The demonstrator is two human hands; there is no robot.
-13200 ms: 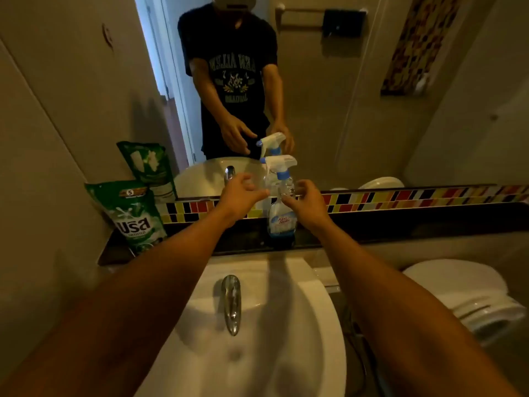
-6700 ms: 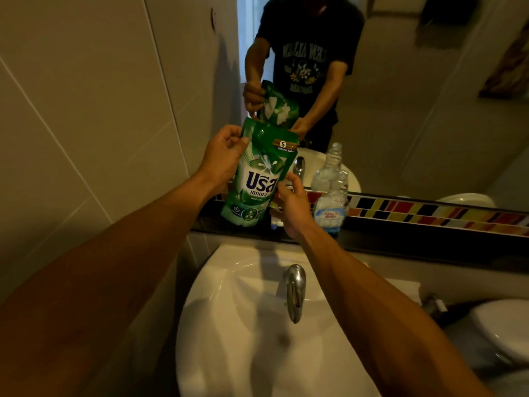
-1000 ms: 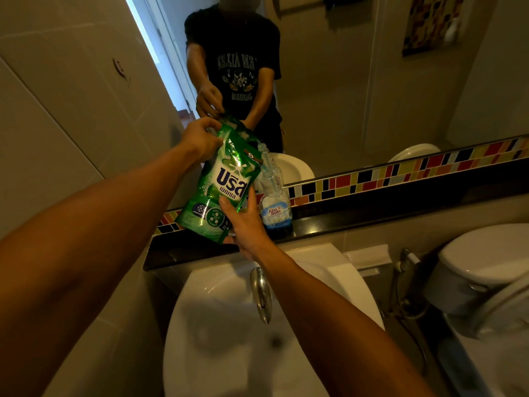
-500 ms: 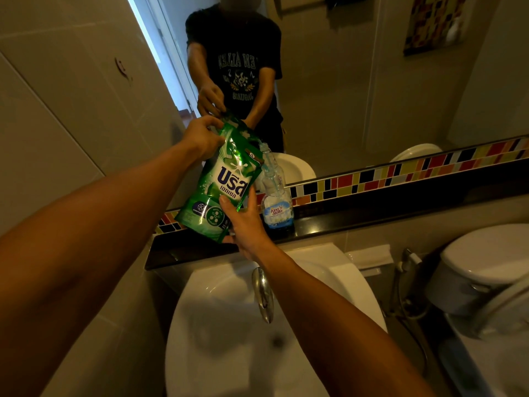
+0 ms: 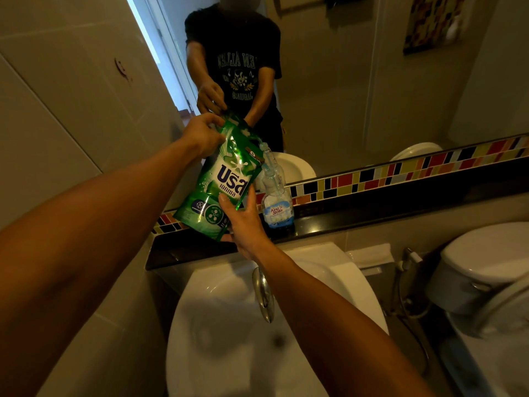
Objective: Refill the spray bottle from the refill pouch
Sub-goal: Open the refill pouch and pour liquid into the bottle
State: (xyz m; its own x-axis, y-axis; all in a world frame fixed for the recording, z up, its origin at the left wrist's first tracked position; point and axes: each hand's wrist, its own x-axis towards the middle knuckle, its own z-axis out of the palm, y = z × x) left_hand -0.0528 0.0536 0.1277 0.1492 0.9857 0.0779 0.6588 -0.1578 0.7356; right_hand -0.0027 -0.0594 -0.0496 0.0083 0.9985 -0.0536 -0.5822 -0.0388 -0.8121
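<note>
Above the washbasin, head view: the whole scene is taken in from one camera looking forward and down.

Place: a white washbasin point(image 5: 329, 282) with a chrome tap point(image 5: 263, 293) is seen below a dark ledge point(image 5: 372, 216), which is backed by a mirror point(image 5: 343, 96) and a strip of coloured tiles point(image 5: 400, 170).

Spray bottle: the spray bottle point(image 5: 277, 207) is stood upright on the ledge, just right of the pouch; no trigger head is seen on it, so its neck is judged to be open.

Refill pouch: the green refill pouch point(image 5: 223, 181) is held in the air over the ledge, tilted so that its upper right corner is brought close to the bottle's neck.

Progress: the bottle is already uncapped and the pouch already lifted and brought to it. Whether the pouch has been opened, and whether liquid is passing, cannot be told; no stream is made out. The level inside the clear bottle cannot be read in this dim light. Left to do, by this judgement: the pour itself, then the refitting of the trigger head, which is not in sight.

Left hand: the left hand point(image 5: 201, 136) is raised on an outstretched arm and pinched on the pouch's top edge.

Right hand: the right hand point(image 5: 243, 222) is set under the pouch's lower right corner, fingers and thumb closed on it, so that the weight is borne from beneath.

Grip: both hands are closed on the pouch; nothing is held on the bottle.
</note>
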